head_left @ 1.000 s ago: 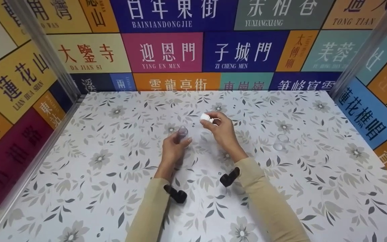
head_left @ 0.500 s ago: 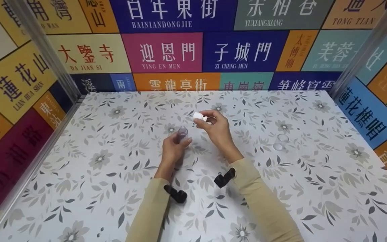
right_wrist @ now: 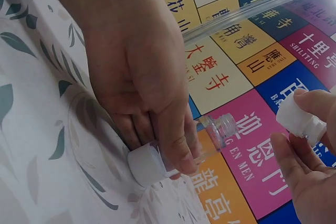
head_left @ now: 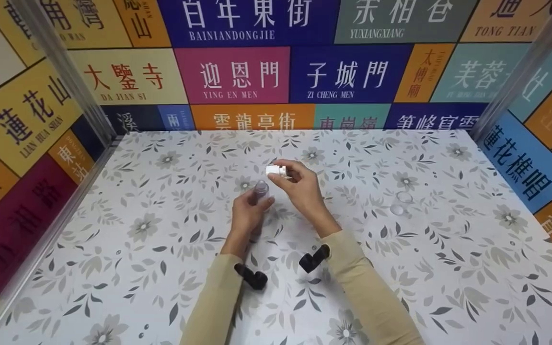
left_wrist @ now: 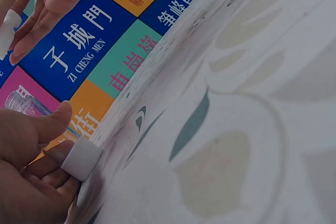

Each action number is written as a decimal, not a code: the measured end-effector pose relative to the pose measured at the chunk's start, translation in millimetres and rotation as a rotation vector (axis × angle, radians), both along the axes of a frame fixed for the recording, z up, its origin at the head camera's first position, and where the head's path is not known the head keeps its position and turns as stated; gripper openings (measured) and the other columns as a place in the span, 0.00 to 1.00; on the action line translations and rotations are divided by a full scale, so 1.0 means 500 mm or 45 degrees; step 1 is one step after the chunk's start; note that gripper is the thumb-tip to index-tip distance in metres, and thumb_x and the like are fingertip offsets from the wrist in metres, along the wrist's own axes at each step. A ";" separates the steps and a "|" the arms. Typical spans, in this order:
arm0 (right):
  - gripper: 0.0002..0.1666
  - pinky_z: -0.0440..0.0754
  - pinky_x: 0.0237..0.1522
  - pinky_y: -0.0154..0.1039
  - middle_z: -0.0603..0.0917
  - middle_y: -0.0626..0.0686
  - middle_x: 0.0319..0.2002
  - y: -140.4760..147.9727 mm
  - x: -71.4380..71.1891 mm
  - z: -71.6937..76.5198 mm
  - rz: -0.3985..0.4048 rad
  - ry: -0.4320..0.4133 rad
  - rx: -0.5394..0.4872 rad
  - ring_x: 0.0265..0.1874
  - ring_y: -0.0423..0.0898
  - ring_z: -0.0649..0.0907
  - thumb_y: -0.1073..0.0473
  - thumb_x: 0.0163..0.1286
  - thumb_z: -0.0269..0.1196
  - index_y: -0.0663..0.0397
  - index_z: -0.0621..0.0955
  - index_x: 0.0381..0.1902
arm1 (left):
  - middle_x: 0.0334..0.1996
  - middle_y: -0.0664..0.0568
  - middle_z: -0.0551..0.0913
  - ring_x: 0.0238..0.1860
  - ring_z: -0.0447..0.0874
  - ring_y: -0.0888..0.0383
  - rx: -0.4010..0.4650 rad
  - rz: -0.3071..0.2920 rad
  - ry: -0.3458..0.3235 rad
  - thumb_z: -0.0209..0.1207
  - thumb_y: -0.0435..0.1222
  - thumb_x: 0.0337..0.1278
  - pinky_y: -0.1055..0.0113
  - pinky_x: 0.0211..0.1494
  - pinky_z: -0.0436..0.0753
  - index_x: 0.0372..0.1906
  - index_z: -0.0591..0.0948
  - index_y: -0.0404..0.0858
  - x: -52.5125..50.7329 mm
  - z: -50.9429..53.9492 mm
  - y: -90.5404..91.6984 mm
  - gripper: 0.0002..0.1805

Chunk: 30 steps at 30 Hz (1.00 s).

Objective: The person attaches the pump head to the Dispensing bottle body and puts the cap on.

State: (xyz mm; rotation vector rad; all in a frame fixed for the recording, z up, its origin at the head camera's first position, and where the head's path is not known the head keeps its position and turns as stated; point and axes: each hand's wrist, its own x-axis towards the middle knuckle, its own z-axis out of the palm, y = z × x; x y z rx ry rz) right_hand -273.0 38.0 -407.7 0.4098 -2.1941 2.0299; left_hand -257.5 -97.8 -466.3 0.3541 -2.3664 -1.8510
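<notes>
My left hand (head_left: 247, 212) grips a small clear bottle (head_left: 261, 190) that stands on the table with its neck up. A bare screw-threaded neck (right_wrist: 226, 124) and a white base (right_wrist: 147, 165) show in the right wrist view. Above and slightly right of that neck, my right hand (head_left: 302, 187) pinches a white spray-pump-like top (head_left: 276, 171) between thumb and fingers. The white top (right_wrist: 294, 115) lies tilted sideways, apart from the bottle. Whether a tube hangs from it cannot be made out.
A clear cup-shaped cap (head_left: 400, 203) rests on the table at the right. The table (head_left: 127, 278) has a white floral cover. Behind it stands a wall of colourful sign panels (head_left: 233, 74), with clear posts (head_left: 520, 72) at the corners.
My right hand has moved left with the white top, which now lies closer to the bottle's neck and more level. The left hand and bottle have stayed in place.
</notes>
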 end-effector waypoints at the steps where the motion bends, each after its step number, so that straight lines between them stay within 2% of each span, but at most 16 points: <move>1: 0.22 0.84 0.51 0.30 0.85 0.55 0.51 -0.001 0.001 -0.001 0.009 0.008 -0.001 0.49 0.44 0.86 0.60 0.64 0.71 0.55 0.84 0.56 | 0.58 0.41 0.84 0.64 0.81 0.47 0.000 -0.001 -0.003 0.68 0.35 0.57 0.58 0.68 0.78 0.58 0.83 0.36 0.000 -0.001 0.000 0.22; 5: 0.27 0.82 0.57 0.31 0.80 0.55 0.49 -0.004 0.003 -0.004 0.055 0.060 -0.012 0.53 0.47 0.84 0.62 0.66 0.68 0.54 0.79 0.64 | 0.60 0.42 0.83 0.66 0.79 0.48 0.004 0.002 -0.012 0.68 0.35 0.57 0.57 0.70 0.76 0.59 0.82 0.36 -0.001 -0.004 -0.001 0.24; 8: 0.32 0.83 0.56 0.31 0.78 0.56 0.48 -0.009 0.006 -0.003 0.070 0.053 -0.042 0.53 0.48 0.84 0.65 0.67 0.67 0.55 0.75 0.69 | 0.58 0.41 0.84 0.64 0.80 0.47 0.017 0.009 0.012 0.69 0.34 0.56 0.58 0.69 0.77 0.58 0.83 0.36 0.001 -0.004 -0.001 0.23; 11: 0.34 0.83 0.53 0.30 0.78 0.58 0.52 -0.016 0.010 -0.002 0.050 0.029 -0.067 0.53 0.50 0.84 0.66 0.66 0.67 0.60 0.72 0.69 | 0.57 0.41 0.85 0.63 0.81 0.47 0.011 0.011 0.032 0.69 0.34 0.55 0.58 0.67 0.79 0.57 0.83 0.35 0.002 -0.003 0.001 0.22; 13: 0.33 0.83 0.52 0.30 0.78 0.59 0.55 -0.021 0.012 -0.002 0.028 0.033 -0.062 0.53 0.50 0.84 0.66 0.65 0.68 0.61 0.72 0.66 | 0.57 0.41 0.85 0.63 0.81 0.47 0.007 0.013 0.038 0.70 0.33 0.55 0.58 0.67 0.79 0.57 0.83 0.35 0.002 -0.003 0.002 0.23; 17: 0.27 0.84 0.54 0.34 0.81 0.61 0.57 -0.029 0.014 -0.008 -0.009 0.158 0.025 0.54 0.52 0.85 0.66 0.65 0.68 0.63 0.74 0.60 | 0.56 0.39 0.85 0.62 0.82 0.46 -0.010 0.012 0.074 0.70 0.33 0.55 0.57 0.66 0.80 0.57 0.83 0.34 0.001 -0.003 0.001 0.23; 21: 0.25 0.84 0.57 0.38 0.82 0.63 0.58 -0.035 0.015 -0.020 0.007 0.305 0.089 0.56 0.55 0.85 0.67 0.66 0.67 0.64 0.76 0.60 | 0.54 0.38 0.86 0.60 0.83 0.46 -0.040 0.012 0.116 0.69 0.33 0.55 0.57 0.65 0.80 0.55 0.84 0.32 0.002 -0.007 -0.001 0.21; 26: 0.25 0.82 0.59 0.37 0.82 0.65 0.58 -0.038 0.014 -0.031 0.030 0.422 0.151 0.58 0.56 0.84 0.67 0.67 0.66 0.65 0.77 0.61 | 0.51 0.39 0.87 0.56 0.86 0.47 -0.028 0.004 0.133 0.68 0.33 0.56 0.57 0.61 0.82 0.52 0.85 0.32 0.004 -0.006 -0.002 0.18; 30: 0.24 0.81 0.60 0.35 0.81 0.65 0.57 -0.039 0.011 -0.036 0.005 0.490 0.198 0.58 0.57 0.84 0.68 0.68 0.65 0.66 0.78 0.62 | 0.52 0.39 0.87 0.57 0.85 0.47 -0.024 -0.010 0.138 0.68 0.33 0.56 0.57 0.62 0.81 0.52 0.85 0.33 0.004 -0.003 -0.001 0.18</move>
